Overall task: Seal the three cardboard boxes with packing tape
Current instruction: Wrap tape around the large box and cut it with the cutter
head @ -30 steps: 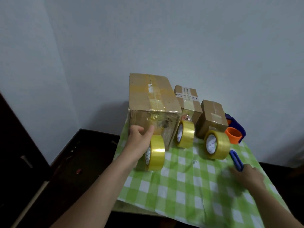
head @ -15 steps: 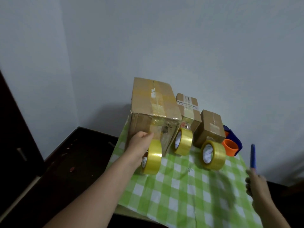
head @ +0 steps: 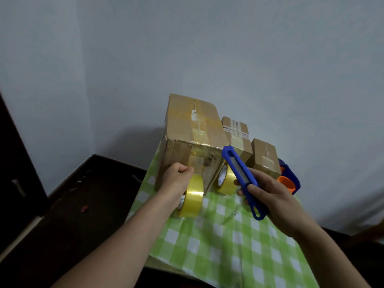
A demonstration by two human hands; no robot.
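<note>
the left hand (head: 178, 180) is curled round the top of a yellow roll of packing tape (head: 192, 197), which stands on edge just under its knuckles. right behind that hand, touching it, is the front of the large brown cardboard box (head: 192, 134). the right hand (head: 270, 197) grasps a long blue plastic cutter (head: 241, 176), its tip pointing up towards that box. beyond the right hand's fingers stand a second yellow tape roll (head: 226, 180), a medium cardboard box (head: 236, 133) and a small cardboard box (head: 265, 157). a green checked cloth (head: 228, 246) lies under both hands.
</note>
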